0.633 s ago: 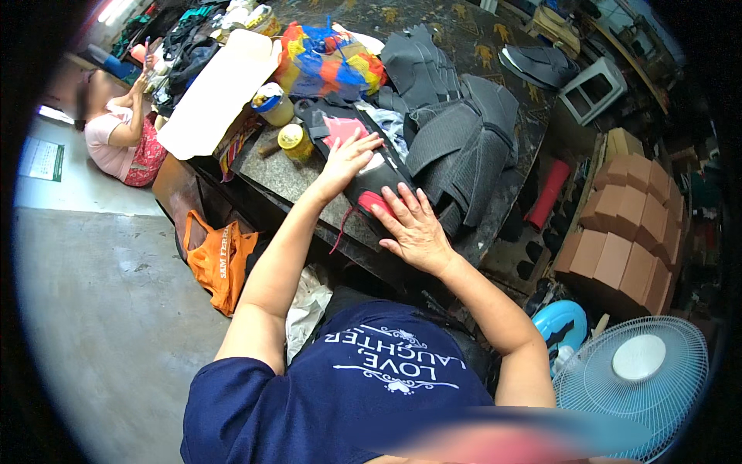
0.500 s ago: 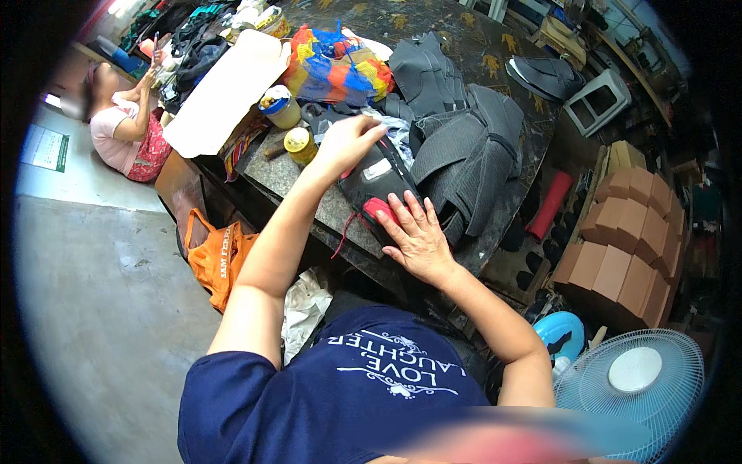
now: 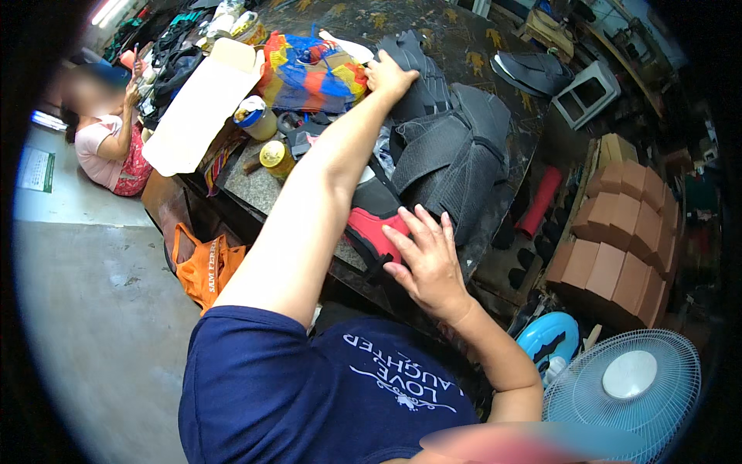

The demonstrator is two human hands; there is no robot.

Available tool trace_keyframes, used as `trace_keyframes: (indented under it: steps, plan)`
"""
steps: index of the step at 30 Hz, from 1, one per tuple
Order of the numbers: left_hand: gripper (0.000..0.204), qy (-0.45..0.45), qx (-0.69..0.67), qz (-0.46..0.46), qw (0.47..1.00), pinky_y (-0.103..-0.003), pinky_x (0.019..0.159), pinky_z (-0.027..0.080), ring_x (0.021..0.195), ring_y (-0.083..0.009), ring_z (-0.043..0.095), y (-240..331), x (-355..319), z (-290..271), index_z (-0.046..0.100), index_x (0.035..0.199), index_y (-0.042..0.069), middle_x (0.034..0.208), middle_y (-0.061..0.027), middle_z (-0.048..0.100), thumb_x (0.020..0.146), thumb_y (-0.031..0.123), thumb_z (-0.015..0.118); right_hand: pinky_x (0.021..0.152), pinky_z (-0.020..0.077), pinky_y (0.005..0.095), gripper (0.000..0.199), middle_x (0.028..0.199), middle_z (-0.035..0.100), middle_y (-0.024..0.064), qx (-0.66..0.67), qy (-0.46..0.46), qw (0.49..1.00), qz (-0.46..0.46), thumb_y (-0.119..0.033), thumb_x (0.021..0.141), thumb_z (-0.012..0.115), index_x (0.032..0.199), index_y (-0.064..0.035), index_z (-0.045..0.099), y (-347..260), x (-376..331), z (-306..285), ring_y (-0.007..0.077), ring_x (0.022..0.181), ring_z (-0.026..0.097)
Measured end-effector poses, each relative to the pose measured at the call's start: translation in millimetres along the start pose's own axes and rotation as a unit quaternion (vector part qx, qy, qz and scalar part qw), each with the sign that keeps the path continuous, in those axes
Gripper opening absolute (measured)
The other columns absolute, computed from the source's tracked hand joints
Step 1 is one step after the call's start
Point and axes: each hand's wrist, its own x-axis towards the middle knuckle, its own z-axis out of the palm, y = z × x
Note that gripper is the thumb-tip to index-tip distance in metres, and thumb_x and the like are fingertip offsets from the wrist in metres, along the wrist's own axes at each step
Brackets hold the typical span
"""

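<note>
My left hand (image 3: 389, 76) is stretched far across the table, fingers apart, at the edge of a pile of dark grey fabric pieces (image 3: 417, 66) and beside a colourful mesh bag (image 3: 309, 77). Closer to me, my right hand (image 3: 434, 274) lies with spread fingers against a red and black padded piece (image 3: 377, 230), its fingertips touching the red part. That piece rests at the near table edge, and my left forearm hides some of it. A larger bundle of strapped grey pieces (image 3: 456, 162) sits just beyond my right hand.
Left of my arm stand a yellow-lidded jar (image 3: 276, 158) and a blue-rimmed tub (image 3: 255, 120), near a cream sheet (image 3: 197, 112). An orange bag (image 3: 207, 267) hangs below. Stacked brown boxes (image 3: 618, 232) and a fan (image 3: 626, 387) are on the right. Another person (image 3: 112, 143) sits far left.
My left hand has moved off the red and black piece, away from me to the grey pile. The piece has turned, showing more red. My right hand stays by it.
</note>
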Motion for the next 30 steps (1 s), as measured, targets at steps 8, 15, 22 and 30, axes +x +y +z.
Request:
trace_keyframes:
  steps: [8, 15, 22, 30]
  plan:
    - [0.051, 0.185, -0.233, 0.217, 0.930, -0.054, 0.116, 0.002, 0.122, -0.0289, 0.051, 49, -21, -84, 0.048, 0.132, 0.009, 0.126, -0.0109, 0.058, 0.084, 0.025, 0.052, 0.109, 0.0335, 0.0431, 0.037, 0.125, 0.060, 0.0152, 0.247, 0.163, 0.951, 0.091, -0.021, 0.092, 0.061, 0.125, -0.0048, 0.059, 50, 12, -34, 0.0314, 0.123, 0.052]
    - [0.039, -0.276, -0.345, 0.368, 0.818, -0.038, 0.101, 0.040, 0.115, -0.0298, 0.054, 116, -186, -96, 0.058, 0.119, 0.000, 0.113, -0.0168, 0.060, 0.090, 0.026, 0.053, 0.110, 0.0338, 0.0380, 0.052, 0.135, 0.053, 0.0145, 0.584, 0.342, 0.722, 0.145, -0.030, 0.098, 0.056, 0.139, -0.0016, 0.043, 103, 18, -76, 0.0232, 0.127, 0.047]
    - [0.050, -0.342, -0.093, 0.642, 0.680, -0.042, 0.112, 0.032, 0.136, -0.0292, 0.038, 110, -206, -48, 0.049, 0.139, 0.013, 0.144, -0.0134, 0.043, 0.094, 0.034, 0.054, 0.079, 0.0527, 0.0316, 0.019, 0.107, 0.065, 0.0065, 0.612, 0.414, 0.621, 0.263, -0.015, 0.096, 0.059, 0.113, -0.0069, 0.059, 163, -61, -67, 0.0166, 0.093, 0.063]
    - [0.047, -0.282, 0.383, 0.653, 0.590, -0.033, 0.100, 0.045, 0.123, -0.0276, 0.049, 77, -151, -9, 0.061, 0.125, 0.017, 0.133, -0.0035, 0.054, 0.078, 0.012, 0.065, 0.080, 0.0558, 0.0334, 0.023, 0.107, 0.065, 0.0100, 0.588, 0.445, 0.606, 0.298, -0.004, 0.093, 0.054, 0.116, -0.0033, 0.054, 168, -115, -65, 0.0216, 0.093, 0.066]
